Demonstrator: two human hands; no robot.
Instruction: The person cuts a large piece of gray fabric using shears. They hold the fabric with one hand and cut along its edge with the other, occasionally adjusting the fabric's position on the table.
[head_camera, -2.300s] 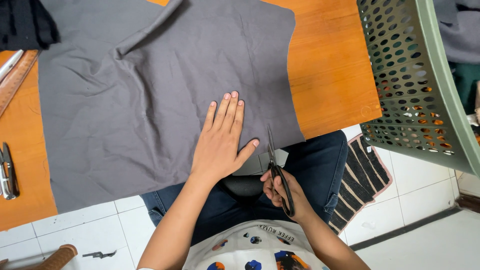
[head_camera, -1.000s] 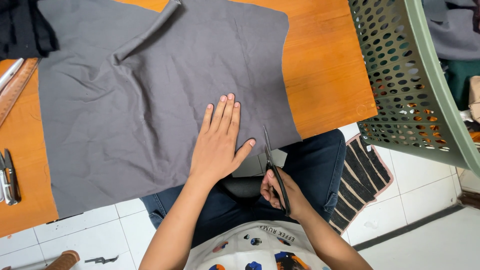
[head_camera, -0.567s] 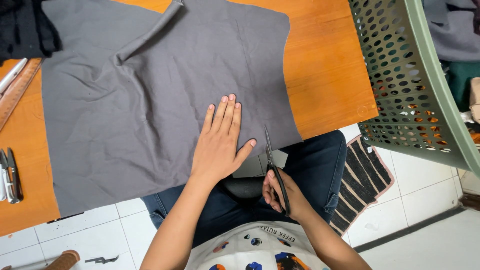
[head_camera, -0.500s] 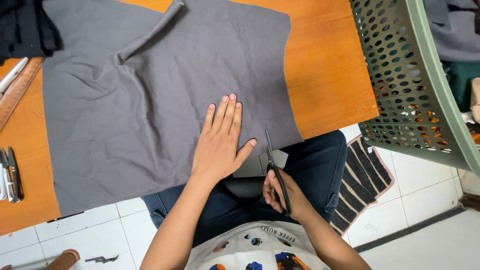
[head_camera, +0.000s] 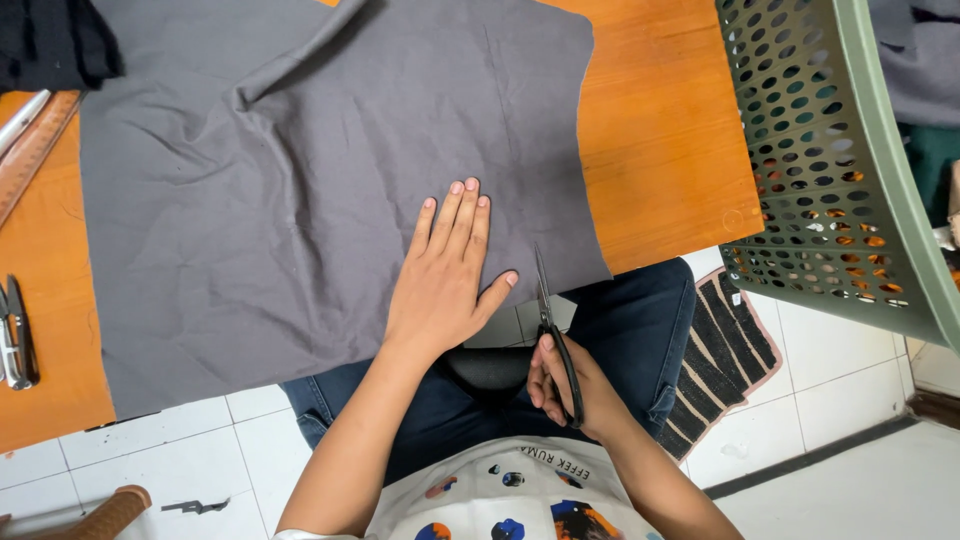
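A large grey piece of cloth (head_camera: 300, 180) lies spread over an orange wooden table (head_camera: 670, 130). My left hand (head_camera: 445, 275) rests flat on the cloth near its front right edge, fingers together and pointing away from me. My right hand (head_camera: 570, 390) grips black scissors (head_camera: 548, 310) just off the table's front edge. The blades point up at the cloth's near edge, right of my left thumb. Whether they are biting into the cloth I cannot tell.
A green perforated plastic basket (head_camera: 850, 170) stands at the right, past the table's edge. A wooden ruler (head_camera: 30, 150) and small metal snips (head_camera: 15, 335) lie at the table's left side. Dark cloth (head_camera: 50, 40) sits at the back left. A striped mat (head_camera: 725, 350) lies on white floor tiles.
My left hand stays flat on the cloth. The scissors and my right hand have hardly shifted at the cloth's near edge. The view has drifted slightly.
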